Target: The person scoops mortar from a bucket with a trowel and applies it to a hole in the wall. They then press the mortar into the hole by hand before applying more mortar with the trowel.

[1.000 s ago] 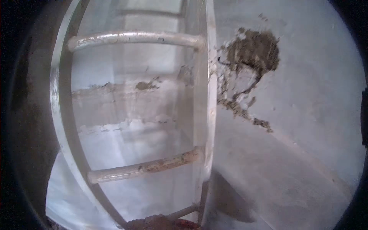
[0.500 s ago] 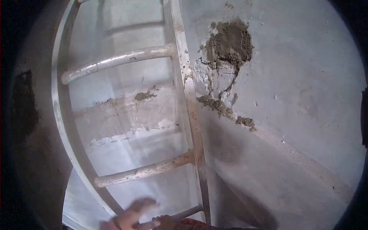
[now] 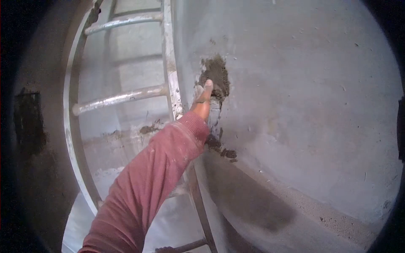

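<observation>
My left hand (image 3: 202,99), in a dusty red sleeve, reaches up to the patch of rough dark mortar (image 3: 217,74) on the wall. Its thumb points up and apart from the grey-smeared fingers, which are partly hidden; no tool shows in it. Cracked, pale wall material (image 3: 214,116) lies just below the patch. At the bottom edge, dark knuckles of my right hand (image 3: 166,249) show, closed round a low rung of the metal ladder (image 3: 120,99); most of this hand is out of view.
The ladder leans at the left, close beside the damaged corner. Crumbly mortar lumps (image 3: 228,153) sit on a ledge (image 3: 312,204) that slopes down to the right. A dark rectangular recess (image 3: 29,122) is in the wall at far left.
My left hand has risen from near the low rung to the mortar patch. The view has shifted, and the patch appears lower and farther left. Less of my right hand shows.
</observation>
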A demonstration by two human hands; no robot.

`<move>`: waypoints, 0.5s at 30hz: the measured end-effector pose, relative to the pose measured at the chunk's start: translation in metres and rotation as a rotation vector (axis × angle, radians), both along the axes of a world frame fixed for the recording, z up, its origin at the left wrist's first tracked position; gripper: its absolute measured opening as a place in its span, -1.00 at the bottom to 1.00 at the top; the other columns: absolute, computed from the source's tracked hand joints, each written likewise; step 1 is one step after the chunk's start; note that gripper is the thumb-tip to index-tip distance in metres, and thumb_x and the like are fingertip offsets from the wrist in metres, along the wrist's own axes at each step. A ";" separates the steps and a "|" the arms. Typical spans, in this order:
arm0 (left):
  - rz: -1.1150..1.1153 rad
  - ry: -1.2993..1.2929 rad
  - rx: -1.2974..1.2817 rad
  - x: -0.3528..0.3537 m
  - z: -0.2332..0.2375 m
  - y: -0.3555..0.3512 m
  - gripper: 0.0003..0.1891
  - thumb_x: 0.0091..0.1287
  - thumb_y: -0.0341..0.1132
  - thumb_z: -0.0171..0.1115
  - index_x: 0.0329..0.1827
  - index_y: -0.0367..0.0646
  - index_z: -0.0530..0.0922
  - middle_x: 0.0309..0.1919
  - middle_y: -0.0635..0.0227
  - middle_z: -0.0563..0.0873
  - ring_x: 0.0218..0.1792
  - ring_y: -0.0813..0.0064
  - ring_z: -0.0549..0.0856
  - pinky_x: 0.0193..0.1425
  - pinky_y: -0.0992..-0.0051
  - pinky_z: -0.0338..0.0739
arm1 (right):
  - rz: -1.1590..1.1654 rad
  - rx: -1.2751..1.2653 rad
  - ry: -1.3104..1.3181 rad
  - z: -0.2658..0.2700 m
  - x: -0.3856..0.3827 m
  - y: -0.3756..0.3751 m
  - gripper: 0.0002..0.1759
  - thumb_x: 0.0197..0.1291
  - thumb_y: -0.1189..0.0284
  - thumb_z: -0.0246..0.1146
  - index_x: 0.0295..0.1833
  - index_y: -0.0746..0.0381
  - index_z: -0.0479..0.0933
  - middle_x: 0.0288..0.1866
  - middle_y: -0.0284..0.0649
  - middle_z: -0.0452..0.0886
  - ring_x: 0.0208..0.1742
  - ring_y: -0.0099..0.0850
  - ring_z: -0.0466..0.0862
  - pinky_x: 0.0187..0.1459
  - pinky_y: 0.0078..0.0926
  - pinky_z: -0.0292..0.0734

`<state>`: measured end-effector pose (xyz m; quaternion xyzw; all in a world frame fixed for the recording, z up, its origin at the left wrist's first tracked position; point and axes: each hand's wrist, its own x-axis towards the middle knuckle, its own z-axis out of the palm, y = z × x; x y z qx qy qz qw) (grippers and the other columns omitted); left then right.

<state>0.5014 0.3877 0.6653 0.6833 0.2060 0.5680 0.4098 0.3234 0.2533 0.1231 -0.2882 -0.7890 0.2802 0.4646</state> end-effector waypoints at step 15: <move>0.404 0.343 0.386 -0.007 -0.004 -0.008 -0.02 0.18 0.40 -0.41 0.36 -0.36 -0.20 0.38 -0.01 -0.15 0.42 0.24 -0.23 0.42 0.36 -0.37 | 0.004 -0.083 0.041 -0.003 -0.006 -0.004 -0.73 -0.22 0.26 0.19 -0.82 0.01 0.35 -0.88 -0.40 0.37 -0.91 -0.52 0.28 -0.86 -0.45 0.15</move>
